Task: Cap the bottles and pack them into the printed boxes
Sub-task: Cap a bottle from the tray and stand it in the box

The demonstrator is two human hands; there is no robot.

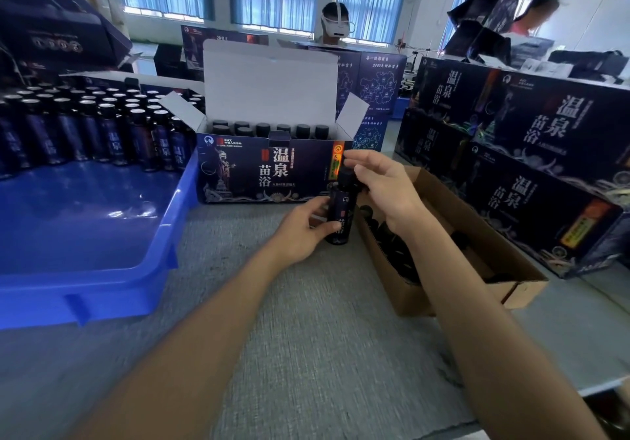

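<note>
A dark labelled bottle (341,214) stands on the grey table in front of the open printed box (266,170). My left hand (303,231) grips the bottle's body low down. My right hand (378,183) pinches the black cap (348,175) on the bottle's neck. Inside the printed box a row of capped bottles (272,129) shows above the front wall, and its white lid stands up. Several uncapped bottles (85,125) with silver tops stand in the blue tray (102,235) at the left.
A brown cardboard box (477,255) of black caps lies at the right under my right forearm. Closed printed boxes (531,153) are stacked at the far right. A person wearing a headset sits behind the open box. Grey table surface (306,337) lies near me.
</note>
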